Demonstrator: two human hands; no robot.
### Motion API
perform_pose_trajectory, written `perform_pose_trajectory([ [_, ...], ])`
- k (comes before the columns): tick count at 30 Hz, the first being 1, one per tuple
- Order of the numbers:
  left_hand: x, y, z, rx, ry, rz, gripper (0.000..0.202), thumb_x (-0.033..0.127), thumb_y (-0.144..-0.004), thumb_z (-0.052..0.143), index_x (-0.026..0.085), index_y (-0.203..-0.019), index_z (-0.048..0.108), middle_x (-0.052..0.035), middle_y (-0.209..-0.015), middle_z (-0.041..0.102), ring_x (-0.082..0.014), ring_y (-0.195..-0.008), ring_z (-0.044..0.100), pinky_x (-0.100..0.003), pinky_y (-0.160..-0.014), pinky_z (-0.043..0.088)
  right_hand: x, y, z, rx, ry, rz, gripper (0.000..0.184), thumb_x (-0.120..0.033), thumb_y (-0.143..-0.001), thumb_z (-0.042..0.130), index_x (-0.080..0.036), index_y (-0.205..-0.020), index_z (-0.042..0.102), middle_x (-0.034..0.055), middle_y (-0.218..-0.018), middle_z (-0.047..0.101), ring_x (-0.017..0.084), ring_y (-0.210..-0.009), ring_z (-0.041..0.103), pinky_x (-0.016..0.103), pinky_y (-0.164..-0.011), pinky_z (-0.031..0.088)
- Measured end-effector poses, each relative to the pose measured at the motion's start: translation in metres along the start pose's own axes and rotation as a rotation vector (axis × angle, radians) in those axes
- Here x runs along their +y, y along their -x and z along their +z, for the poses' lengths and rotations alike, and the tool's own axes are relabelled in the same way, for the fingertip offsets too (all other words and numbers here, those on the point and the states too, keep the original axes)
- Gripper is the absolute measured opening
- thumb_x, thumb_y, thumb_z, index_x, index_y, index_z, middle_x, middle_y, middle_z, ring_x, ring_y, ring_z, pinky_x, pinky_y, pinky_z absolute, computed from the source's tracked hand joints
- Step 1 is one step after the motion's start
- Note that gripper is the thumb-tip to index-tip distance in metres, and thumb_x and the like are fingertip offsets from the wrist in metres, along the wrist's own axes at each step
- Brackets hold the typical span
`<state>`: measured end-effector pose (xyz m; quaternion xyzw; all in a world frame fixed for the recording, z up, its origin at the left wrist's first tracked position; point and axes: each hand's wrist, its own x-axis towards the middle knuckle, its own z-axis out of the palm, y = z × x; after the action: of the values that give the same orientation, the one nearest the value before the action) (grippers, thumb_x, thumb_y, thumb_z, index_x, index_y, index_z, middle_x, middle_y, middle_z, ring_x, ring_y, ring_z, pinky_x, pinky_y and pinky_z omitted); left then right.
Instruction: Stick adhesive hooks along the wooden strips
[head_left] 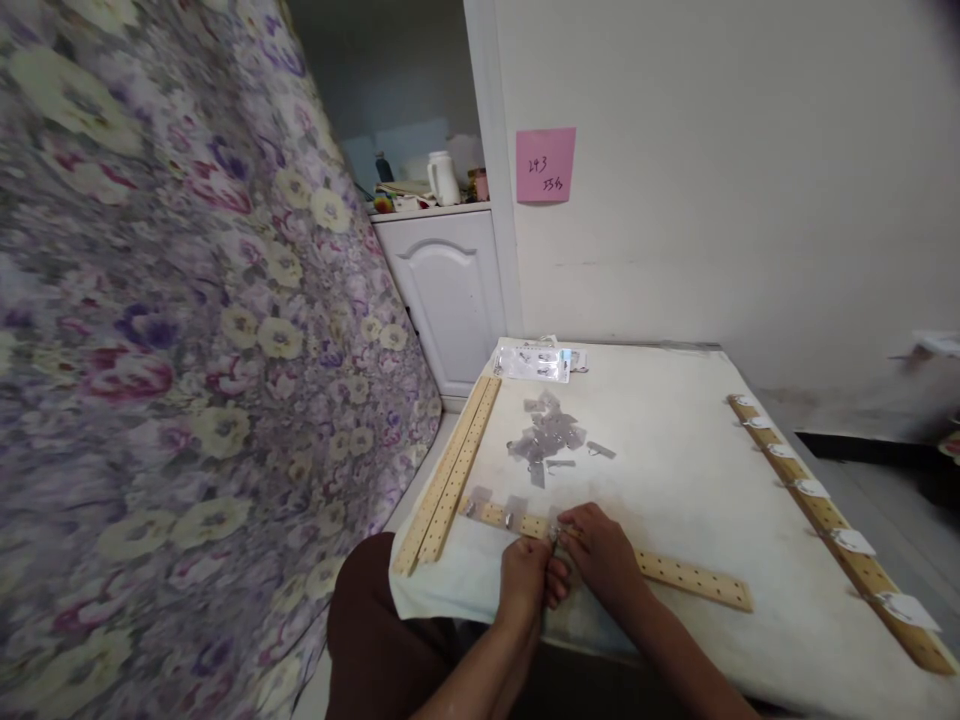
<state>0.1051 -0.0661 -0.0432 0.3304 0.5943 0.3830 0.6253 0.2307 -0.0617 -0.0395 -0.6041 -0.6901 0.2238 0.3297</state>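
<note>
My left hand (526, 577) and my right hand (604, 555) meet at the near edge of the table, fingers pinched together over a perforated wooden strip (690, 578) that lies across the white cloth (675, 470). What the fingertips hold is too small to name. Small clear plastic pieces are fixed on the strip's left end (495, 510). A loose heap of small grey plastic bags (547, 438) lies just beyond my hands.
Two more perforated strips (450, 470) lie along the table's left edge. Another strip (832, 525) with white tags runs down the right side. A clear packet (536, 362) sits at the far edge. A floral cloth (165, 350) hangs at left; a pink note (545, 165) is on the wall.
</note>
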Motion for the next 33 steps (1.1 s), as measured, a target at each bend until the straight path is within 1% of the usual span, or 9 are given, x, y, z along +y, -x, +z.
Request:
perform_pose_trajectory([
  [4,-0.0001,-0.0007,0.0,-0.002,-0.003,-0.001,0.026,0.033,-0.075,0.051,0.018,-0.055,0.046,0.0029,-0.043,0.057,-0.0065,-0.026,0.044,-0.018,-0.027,0.023,-0.0036,0.001,-0.0014,0.011,0.01,0.013,0.019,-0.02,-0.078,0.05,-0.023,-0.092,0.062,0.0032,-0.097,0.061,0.017,-0.089,0.058,0.028,-0.081,0.041],
  [7,0.0,-0.0006,0.0002,0.001,-0.006,-0.001,0.027,0.035,-0.075,0.053,0.018,-0.055,0.046,0.0027,-0.043,0.057,-0.0063,-0.026,0.043,-0.018,-0.027,0.023,-0.006,0.0017,-0.0019,0.017,0.033,0.024,0.022,-0.021,-0.078,0.049,-0.024,-0.096,0.061,0.0037,-0.103,0.058,0.017,-0.09,0.058,0.029,-0.081,0.041],
  [10,0.0,0.0,0.0004,0.008,0.001,0.001,0.026,0.036,-0.074,0.054,0.018,-0.058,0.048,0.0026,-0.043,0.057,-0.006,-0.026,0.043,-0.018,-0.027,0.022,-0.0073,0.0015,-0.0014,0.004,0.052,0.035,0.022,-0.023,-0.079,0.049,-0.024,-0.097,0.061,0.0042,-0.106,0.057,0.018,-0.092,0.058,0.03,-0.081,0.04],
  [13,-0.0002,0.0004,0.0004,0.004,0.009,0.003,0.024,0.037,-0.074,0.053,0.017,-0.061,0.049,0.0028,-0.044,0.058,-0.0057,-0.026,0.042,-0.018,-0.027,0.022,-0.0084,0.0006,-0.0013,-0.002,0.056,0.042,0.02,-0.023,-0.078,0.049,-0.024,-0.095,0.061,0.0041,-0.105,0.057,0.018,-0.093,0.058,0.03,-0.082,0.039],
  [21,-0.003,-0.0018,-0.0001,-0.001,0.019,0.01,0.026,0.038,-0.073,0.053,0.018,-0.057,0.046,0.0033,-0.042,0.057,-0.0056,-0.025,0.042,-0.017,-0.026,0.022,-0.0099,-0.0002,-0.0037,-0.021,0.066,0.021,0.018,-0.023,-0.078,0.05,-0.024,-0.093,0.061,0.0033,-0.1,0.061,0.018,-0.092,0.058,0.029,-0.081,0.039],
  [26,-0.0017,-0.0011,-0.0001,-0.001,0.003,0.008,0.025,0.035,-0.073,0.052,0.017,-0.057,0.048,0.0024,-0.043,0.058,-0.006,-0.025,0.043,-0.017,-0.026,0.023,-0.0096,-0.0009,-0.0029,-0.031,0.054,0.023,0.018,-0.021,-0.079,0.05,-0.024,-0.093,0.061,0.0037,-0.1,0.062,0.018,-0.095,0.057,0.029,-0.082,0.039],
  [33,0.0011,0.0007,0.0004,0.013,-0.011,0.011,0.023,0.033,-0.072,0.051,0.017,-0.056,0.048,0.0023,-0.041,0.057,-0.0061,-0.025,0.042,-0.017,-0.026,0.023,-0.0104,-0.0018,-0.0011,-0.025,0.062,0.023,0.017,-0.021,-0.079,0.05,-0.023,-0.091,0.061,0.0032,-0.098,0.062,0.018,-0.092,0.058,0.029,-0.081,0.038],
])
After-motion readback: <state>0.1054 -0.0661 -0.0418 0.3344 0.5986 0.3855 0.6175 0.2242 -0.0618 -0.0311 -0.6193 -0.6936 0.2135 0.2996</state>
